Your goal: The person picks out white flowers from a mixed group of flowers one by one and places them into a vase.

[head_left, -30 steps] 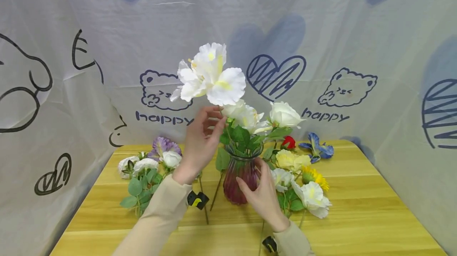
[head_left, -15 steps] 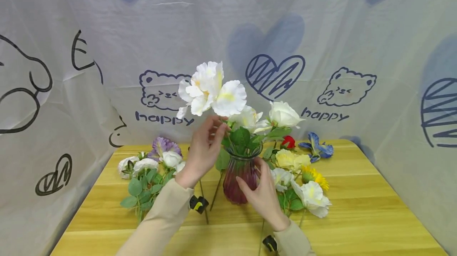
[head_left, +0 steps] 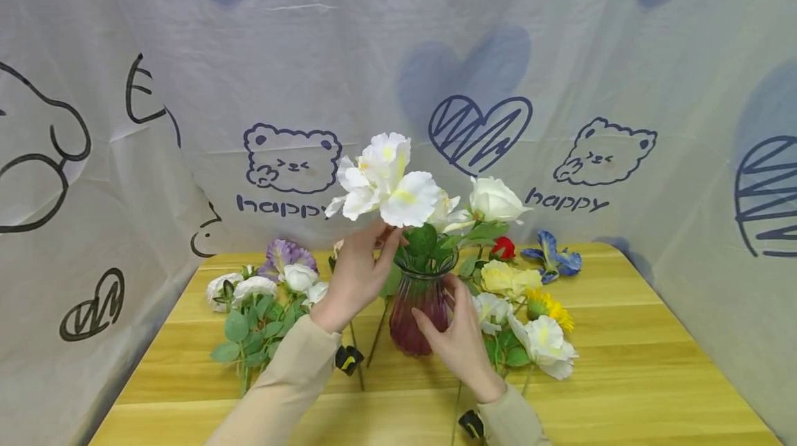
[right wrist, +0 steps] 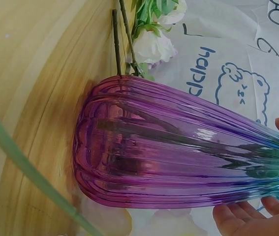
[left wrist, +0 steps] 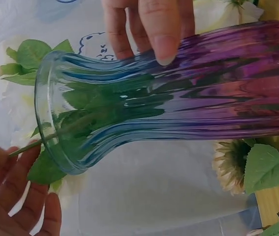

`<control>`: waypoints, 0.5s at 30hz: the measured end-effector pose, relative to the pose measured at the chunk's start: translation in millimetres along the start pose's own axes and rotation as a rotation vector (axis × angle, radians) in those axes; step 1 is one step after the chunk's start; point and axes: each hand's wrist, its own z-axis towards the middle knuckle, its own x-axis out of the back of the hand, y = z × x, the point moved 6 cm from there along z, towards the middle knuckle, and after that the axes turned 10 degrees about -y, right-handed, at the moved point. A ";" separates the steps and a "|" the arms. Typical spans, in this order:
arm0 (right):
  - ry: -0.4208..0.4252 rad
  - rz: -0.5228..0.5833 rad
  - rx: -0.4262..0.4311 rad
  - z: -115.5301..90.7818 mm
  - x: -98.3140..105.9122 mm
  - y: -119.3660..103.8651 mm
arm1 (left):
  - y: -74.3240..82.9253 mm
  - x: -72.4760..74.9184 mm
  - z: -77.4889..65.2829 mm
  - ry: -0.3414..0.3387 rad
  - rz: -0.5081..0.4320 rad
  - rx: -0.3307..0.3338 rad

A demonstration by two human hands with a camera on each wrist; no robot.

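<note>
A ribbed glass vase (head_left: 418, 314), pink-purple below and bluish at the neck, stands upright on the table. My right hand (head_left: 463, 342) holds its side, thumb in front and fingers at the right. In the left wrist view the thumb of that hand (left wrist: 161, 29) lies on the glass. My left hand (head_left: 361, 270) pinches the stem (left wrist: 28, 146) of a large white iris (head_left: 395, 183) with yellow throats. That stem slants over the vase rim (left wrist: 43, 98) into the neck. A white rose (head_left: 496, 200) and other white blooms with green leaves stand in the vase.
White roses (head_left: 255, 287) and a purple flower (head_left: 286, 257) lie at the left. Right of the vase lie a red bud (head_left: 503, 247), yellow bloom (head_left: 507, 279), blue iris (head_left: 553, 256), yellow daisy-like flower (head_left: 551, 309) and white flower (head_left: 548, 348). A printed cloth (head_left: 373, 38) hangs behind.
My left hand has moved down and slightly right, and the white iris has sunk with it toward the vase. My right hand and the vase have stayed in place.
</note>
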 end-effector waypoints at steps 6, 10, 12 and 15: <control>0.007 -0.012 0.016 -0.4 -0.4 0.3 | -2.1 -1.5 -3.2 0.026 0.077 -0.031; 0.018 -0.017 0.032 -0.2 -0.4 1.0 | -9.8 -1.8 -7.4 0.018 0.090 0.058; 0.020 -0.018 0.036 -0.1 -0.5 1.1 | -13.9 -2.1 -10.7 0.008 0.087 0.110; 0.022 -0.018 0.038 0.2 -0.5 1.4 | -19.3 -3.4 -14.8 -0.005 0.078 0.153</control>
